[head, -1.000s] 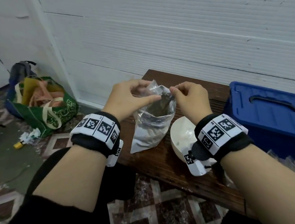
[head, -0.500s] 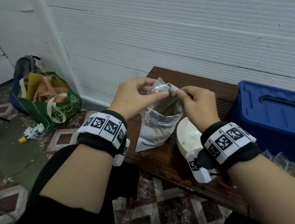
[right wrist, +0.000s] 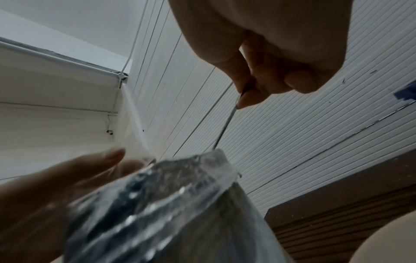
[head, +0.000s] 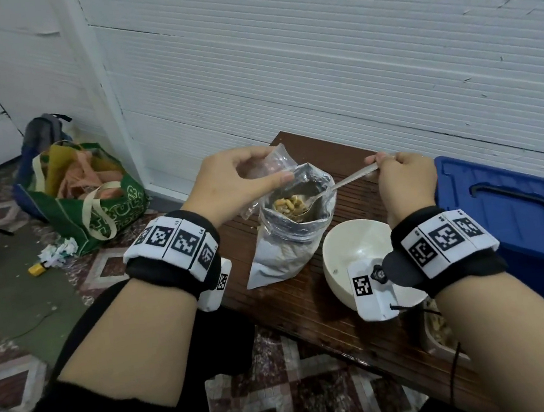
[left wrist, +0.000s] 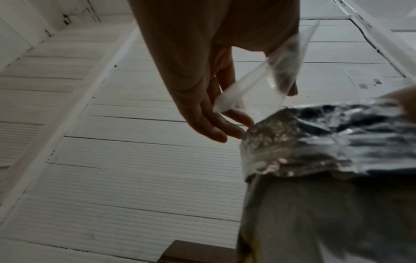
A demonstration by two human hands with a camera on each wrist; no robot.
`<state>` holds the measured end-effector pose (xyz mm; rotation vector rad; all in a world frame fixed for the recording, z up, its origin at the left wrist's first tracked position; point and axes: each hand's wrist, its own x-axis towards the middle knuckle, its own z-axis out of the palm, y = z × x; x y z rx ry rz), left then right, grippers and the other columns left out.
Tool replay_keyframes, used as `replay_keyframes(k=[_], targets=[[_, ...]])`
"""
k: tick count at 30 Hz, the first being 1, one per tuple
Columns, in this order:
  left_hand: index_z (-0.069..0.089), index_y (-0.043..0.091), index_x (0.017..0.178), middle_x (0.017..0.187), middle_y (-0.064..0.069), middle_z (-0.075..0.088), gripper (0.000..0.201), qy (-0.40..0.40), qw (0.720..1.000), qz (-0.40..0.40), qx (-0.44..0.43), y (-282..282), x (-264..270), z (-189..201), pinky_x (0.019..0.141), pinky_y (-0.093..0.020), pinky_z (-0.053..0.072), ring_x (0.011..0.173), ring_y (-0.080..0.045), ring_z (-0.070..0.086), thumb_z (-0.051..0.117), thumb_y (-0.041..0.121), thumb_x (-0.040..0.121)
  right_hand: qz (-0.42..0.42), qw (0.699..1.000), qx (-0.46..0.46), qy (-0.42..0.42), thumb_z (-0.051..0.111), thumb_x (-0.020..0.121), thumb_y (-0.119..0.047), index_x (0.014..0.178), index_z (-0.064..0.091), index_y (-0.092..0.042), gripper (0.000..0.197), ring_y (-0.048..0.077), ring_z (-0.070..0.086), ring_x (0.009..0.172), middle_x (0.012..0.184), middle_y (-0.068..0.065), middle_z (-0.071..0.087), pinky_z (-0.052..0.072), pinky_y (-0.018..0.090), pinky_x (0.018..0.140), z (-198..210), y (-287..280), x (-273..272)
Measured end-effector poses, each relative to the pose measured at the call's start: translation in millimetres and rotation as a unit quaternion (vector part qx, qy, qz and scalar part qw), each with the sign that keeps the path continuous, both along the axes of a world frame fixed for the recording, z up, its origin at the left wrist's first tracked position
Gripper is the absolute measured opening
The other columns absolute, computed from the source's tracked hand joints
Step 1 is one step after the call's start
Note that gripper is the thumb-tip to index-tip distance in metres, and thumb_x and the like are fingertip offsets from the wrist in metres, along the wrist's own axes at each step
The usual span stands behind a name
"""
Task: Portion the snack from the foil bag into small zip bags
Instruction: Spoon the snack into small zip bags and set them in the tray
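Foil bag (head: pixel 293 237) stands open on the wooden bench (head: pixel 312 306), right beside the white bowl (head: pixel 353 250). Left hand (head: pixel 230 183) pinches a clear zip bag (head: pixel 278 157) just over its mouth; right hand (head: pixel 404 187) grips a spoon (head: pixel 339 186) dipped inside.

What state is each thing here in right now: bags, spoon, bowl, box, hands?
Silver foil snack bag: upright, mouth open, snack inside.
Small clear zip bag: pinched by left hand.
Metal spoon: gripped by right hand, bowl end in the foil bag.
White round bowl: upright.
Blue plastic box: lid on.
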<state>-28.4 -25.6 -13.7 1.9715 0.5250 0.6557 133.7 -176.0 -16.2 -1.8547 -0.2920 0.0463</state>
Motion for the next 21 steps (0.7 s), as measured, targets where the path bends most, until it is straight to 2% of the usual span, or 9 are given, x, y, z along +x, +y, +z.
replay_keyframes(k=[3,5,8,10,14,18,21], targets=[[0.065,0.029,0.117,0.097,0.019,0.065,0.055,0.026,0.999,-0.003,0.038,6,-3,2,0.077,-0.003,0.045,0.090,0.008,0.060,0.083,0.038,0.066,-0.017,1.000,0.009,0.003,0.050,0.095,-0.015,0.058,0.063,-0.022,0.040,0.008,0.058,0.080,0.074,-0.008,0.065,0.046,0.025,0.082,8,-4,7],[0.065,0.027,0.120,0.097,0.022,0.062,0.058,0.047,0.997,-0.013,0.067,8,-4,2,0.074,0.001,0.042,0.091,0.009,0.057,0.083,0.037,0.066,-0.029,0.999,0.026,0.002,0.049,0.095,-0.014,0.056,0.062,-0.019,0.042,0.010,0.059,0.080,0.075,-0.011,0.065,0.046,0.024,0.079,16,-8,13],[0.064,0.026,0.121,0.102,0.021,0.061,0.061,0.071,0.993,-0.028,0.091,8,-2,2,0.073,0.006,0.036,0.094,0.013,0.052,0.084,0.039,0.065,-0.045,0.998,0.044,-0.014,0.050,0.095,-0.013,0.058,0.061,-0.022,0.040,0.011,0.060,0.076,0.080,-0.003,0.068,0.045,0.018,0.068,30,-11,22],[0.064,0.026,0.121,0.104,0.020,0.061,0.062,0.077,0.992,-0.030,0.100,7,0,1,0.073,0.006,0.035,0.094,0.014,0.051,0.084,0.040,0.065,-0.040,0.998,0.043,-0.031,0.049,0.095,-0.014,0.060,0.062,-0.024,0.038,0.011,0.060,0.077,0.080,-0.002,0.068,0.042,0.016,0.063,36,-10,24],[0.064,0.024,0.123,0.109,0.015,0.062,0.064,0.075,0.990,-0.038,0.117,1,6,1,0.070,0.009,0.031,0.090,0.014,0.050,0.085,0.041,0.064,0.000,0.998,0.028,-0.059,0.048,0.097,-0.016,0.068,0.065,-0.020,0.034,0.002,0.055,0.069,0.082,-0.002,0.066,0.039,0.012,0.061,42,-3,15],[0.065,0.024,0.120,0.097,0.023,0.057,0.061,0.064,0.991,-0.039,0.112,-7,12,0,0.070,0.008,0.033,0.085,0.018,0.047,0.084,0.041,0.065,0.042,0.996,0.017,-0.077,0.048,0.098,-0.018,0.073,0.067,-0.020,0.031,-0.004,0.053,0.066,0.075,-0.007,0.064,0.040,0.012,0.064,44,6,0],[0.065,0.024,0.118,0.092,0.024,0.059,0.053,0.052,0.993,-0.045,0.098,-13,15,0,0.069,0.005,0.037,0.084,0.012,0.054,0.081,0.039,0.069,0.102,0.989,0.030,-0.102,0.050,0.097,-0.019,0.079,0.069,-0.020,0.027,-0.014,0.052,0.059,0.068,-0.014,0.062,0.038,0.003,0.060,44,10,-14]])
